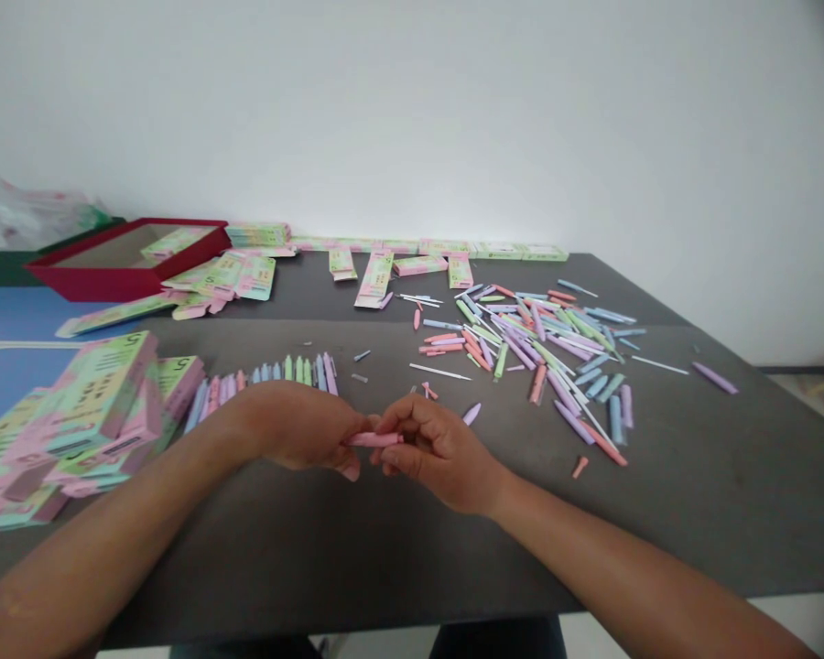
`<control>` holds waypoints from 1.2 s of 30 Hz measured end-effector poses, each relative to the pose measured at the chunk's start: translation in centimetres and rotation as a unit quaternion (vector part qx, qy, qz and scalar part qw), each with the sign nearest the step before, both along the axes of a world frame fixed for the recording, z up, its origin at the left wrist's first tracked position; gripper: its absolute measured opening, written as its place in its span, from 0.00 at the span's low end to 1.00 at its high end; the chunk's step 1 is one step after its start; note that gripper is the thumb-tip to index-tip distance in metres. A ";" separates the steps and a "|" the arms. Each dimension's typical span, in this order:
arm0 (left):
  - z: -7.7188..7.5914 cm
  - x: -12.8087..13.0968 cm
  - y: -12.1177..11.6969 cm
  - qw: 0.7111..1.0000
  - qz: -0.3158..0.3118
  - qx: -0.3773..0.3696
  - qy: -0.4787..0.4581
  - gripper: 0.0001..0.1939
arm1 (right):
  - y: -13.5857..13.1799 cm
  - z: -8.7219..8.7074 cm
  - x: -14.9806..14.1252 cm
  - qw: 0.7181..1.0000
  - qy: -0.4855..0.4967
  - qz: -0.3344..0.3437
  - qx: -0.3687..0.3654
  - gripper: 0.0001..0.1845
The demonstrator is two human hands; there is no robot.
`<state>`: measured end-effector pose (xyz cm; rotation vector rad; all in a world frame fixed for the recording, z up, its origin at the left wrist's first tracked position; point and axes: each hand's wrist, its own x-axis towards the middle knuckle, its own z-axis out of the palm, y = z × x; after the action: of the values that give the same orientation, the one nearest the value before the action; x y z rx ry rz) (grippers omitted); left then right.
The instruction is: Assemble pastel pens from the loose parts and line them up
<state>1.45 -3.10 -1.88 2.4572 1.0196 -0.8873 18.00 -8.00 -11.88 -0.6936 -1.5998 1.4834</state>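
Note:
Between my two hands, above the front part of the dark table, is a pink pen barrel (374, 440). My left hand (302, 428) grips its left end, and my right hand (434, 450) pinches its right end with thumb and fingers. Just beyond my left hand, a row of assembled pens (267, 372) in blue, pink, purple and green lies side by side; my left hand hides part of it. A purple pen part (472, 414) rests on the table behind my right hand.
Right of centre spreads a heap of loose pen parts (522, 334) with white refills. Stacked printed boxes (89, 403) stand at the left. Behind them is a red tray (82, 286). More boxes (377, 271) line the back by the wall. The table's front edge (384, 631) runs near me.

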 end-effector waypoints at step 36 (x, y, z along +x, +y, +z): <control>-0.5 0.4 0.4 0.998 -0.019 -0.001 0.057 0.37 | 5.0 0.3 4.7 0.978 -0.023 -0.199 0.051 0.13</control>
<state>1.87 -2.66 -2.34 2.4563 1.0118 -1.0496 22.73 -2.98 -11.56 -0.9313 -1.4562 1.0931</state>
